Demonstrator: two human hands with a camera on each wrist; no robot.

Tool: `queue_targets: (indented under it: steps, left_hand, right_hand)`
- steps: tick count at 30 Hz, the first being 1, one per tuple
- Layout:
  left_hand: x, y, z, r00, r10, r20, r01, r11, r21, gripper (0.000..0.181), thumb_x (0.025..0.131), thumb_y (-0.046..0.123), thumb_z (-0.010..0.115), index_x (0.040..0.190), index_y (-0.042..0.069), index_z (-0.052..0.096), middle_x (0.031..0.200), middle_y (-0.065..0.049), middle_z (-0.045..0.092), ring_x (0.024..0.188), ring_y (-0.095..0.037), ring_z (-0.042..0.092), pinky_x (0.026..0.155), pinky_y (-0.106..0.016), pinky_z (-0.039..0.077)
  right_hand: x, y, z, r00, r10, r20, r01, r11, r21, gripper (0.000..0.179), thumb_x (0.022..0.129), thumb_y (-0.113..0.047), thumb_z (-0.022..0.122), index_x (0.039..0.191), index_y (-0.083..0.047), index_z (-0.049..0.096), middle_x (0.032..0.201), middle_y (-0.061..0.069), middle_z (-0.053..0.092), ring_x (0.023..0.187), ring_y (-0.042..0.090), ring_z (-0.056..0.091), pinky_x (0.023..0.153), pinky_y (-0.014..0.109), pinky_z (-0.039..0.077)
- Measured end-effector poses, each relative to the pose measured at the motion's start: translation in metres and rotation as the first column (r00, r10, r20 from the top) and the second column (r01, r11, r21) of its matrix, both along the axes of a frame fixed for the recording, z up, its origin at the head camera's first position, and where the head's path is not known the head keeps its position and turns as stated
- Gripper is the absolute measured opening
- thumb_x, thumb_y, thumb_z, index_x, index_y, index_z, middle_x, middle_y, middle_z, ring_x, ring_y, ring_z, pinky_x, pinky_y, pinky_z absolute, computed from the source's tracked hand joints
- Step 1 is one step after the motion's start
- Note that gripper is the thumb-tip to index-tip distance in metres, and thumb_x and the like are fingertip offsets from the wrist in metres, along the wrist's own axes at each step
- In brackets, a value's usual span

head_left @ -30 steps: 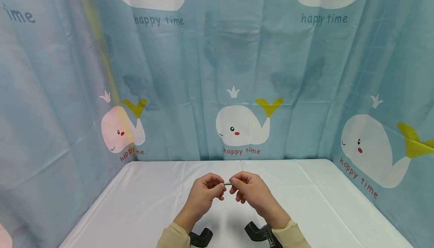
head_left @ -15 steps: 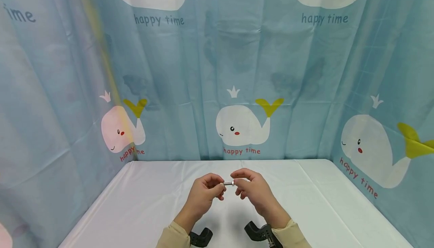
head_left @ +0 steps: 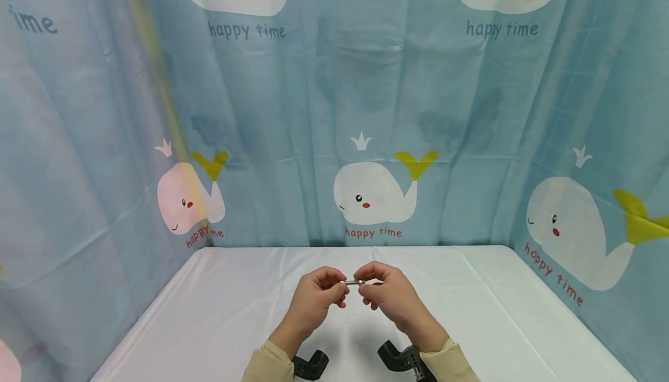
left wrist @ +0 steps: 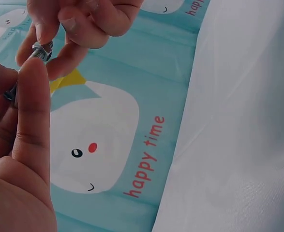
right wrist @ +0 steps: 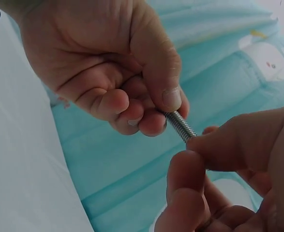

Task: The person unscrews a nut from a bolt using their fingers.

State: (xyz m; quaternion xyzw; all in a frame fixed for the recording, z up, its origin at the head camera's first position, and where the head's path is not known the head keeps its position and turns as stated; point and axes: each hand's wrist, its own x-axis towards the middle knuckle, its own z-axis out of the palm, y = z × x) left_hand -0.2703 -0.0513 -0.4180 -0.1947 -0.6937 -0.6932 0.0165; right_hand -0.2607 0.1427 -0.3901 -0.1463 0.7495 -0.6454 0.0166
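Note:
A silver metal bolt [head_left: 352, 282] with a threaded shank is held roughly level between the two hands above the table. My left hand [head_left: 313, 296] pinches one end between thumb and forefinger; part of the bolt's head shows below those fingertips in the left wrist view. At the other end, the thumb and fingers of my right hand [head_left: 392, 294] grip a hex nut [left wrist: 46, 51] around the shank. Bare threads [right wrist: 181, 125] run between the hands in the right wrist view, where the right fingers hide the nut.
A white-covered table [head_left: 209, 312] lies beneath the hands. Light blue curtains [head_left: 292, 109] with whale prints enclose its back and sides. A black wrist camera mount [head_left: 311, 366] sits below the left wrist, another mount [head_left: 399, 359] below the right.
My right thumb and fingers spread off the nut half a second ago, baring it, and now close around it again. The left hand keeps its hold on the bolt, almost unmoved.

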Motion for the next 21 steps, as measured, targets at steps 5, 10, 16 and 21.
queue_targets:
  steps: [5,10,16,21]
  left_hand:
    - [-0.0006,0.0003,-0.0004,1.0,0.006,0.004,-0.006,1.0,-0.004,0.019,0.094,0.007,0.065,0.106,-0.007,0.064,0.086,-0.013,0.067,0.076,-0.026,0.064,0.07,-0.035,0.06]
    - [0.0003,0.0001,0.0002,1.0,0.007,0.003,-0.007,1.0,0.002,0.015,0.094,0.008,0.065,0.105,-0.003,0.066,0.087,-0.013,0.067,0.075,-0.027,0.065,0.07,-0.035,0.06]
    - [0.0004,-0.0001,0.0005,1.0,0.005,0.01,-0.005,1.0,0.011,0.019,0.094,0.008,0.065,0.106,-0.006,0.065,0.086,-0.013,0.067,0.078,-0.033,0.064,0.07,-0.035,0.06]
    - [-0.0003,0.0004,0.0006,1.0,0.011,0.01,-0.011,1.0,0.01,0.013,0.094,0.007,0.065,0.103,-0.002,0.067,0.086,-0.014,0.067,0.077,-0.03,0.064,0.07,-0.035,0.06]
  right_hand:
    - [-0.0012,0.0016,-0.0012,0.999,0.012,0.047,-0.012,1.0,0.0,0.02,0.095,-0.015,0.064,0.111,-0.003,0.066,0.097,0.013,0.067,0.064,0.022,0.06,0.055,0.03,0.05]
    - [-0.0012,0.0023,-0.0032,0.998,0.03,0.054,-0.03,0.999,-0.014,0.027,0.101,-0.025,0.059,0.102,0.001,0.066,0.08,0.012,0.066,0.058,0.018,0.055,0.052,0.027,0.048]
    - [-0.0006,0.0019,-0.0023,0.998,0.029,0.048,-0.027,0.999,-0.038,0.021,0.099,-0.02,0.061,0.105,0.0,0.066,0.084,0.012,0.066,0.06,0.019,0.055,0.054,0.027,0.049]
    - [-0.0011,0.0035,-0.0013,1.0,0.018,0.026,-0.018,0.999,-0.032,0.015,0.095,-0.012,0.064,0.105,-0.002,0.066,0.095,0.014,0.066,0.064,0.022,0.057,0.056,0.029,0.05]
